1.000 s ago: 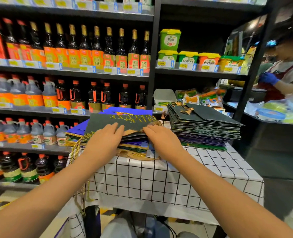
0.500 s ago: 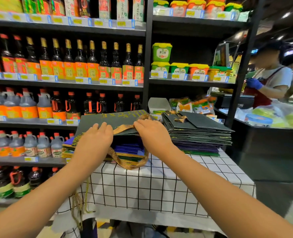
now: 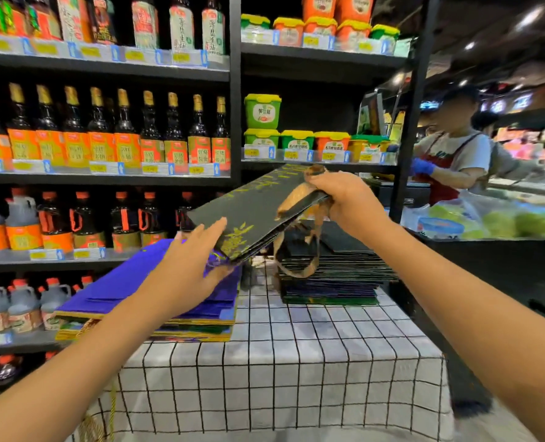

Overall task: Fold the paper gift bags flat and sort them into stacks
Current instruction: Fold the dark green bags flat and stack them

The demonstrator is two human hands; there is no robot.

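Green tub (image 3: 262, 111): 黄豆酱. Lower tubs (image 3: 298, 144): 6月香. Other labels blurred.

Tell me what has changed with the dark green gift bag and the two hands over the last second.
The dark green gift bag has been lifted off the left stack, whose blue top bag is now uncovered, and tilted toward the right stack. The right hand now grips its handle end; the left hand has let go on top and supports the lower edge with straight fingers. Both stacks stay on the checked tablecloth.

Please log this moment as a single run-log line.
right hand: grips dark bag, lifted | left hand: touches bag's lower corner | below: blue stack, dark stack
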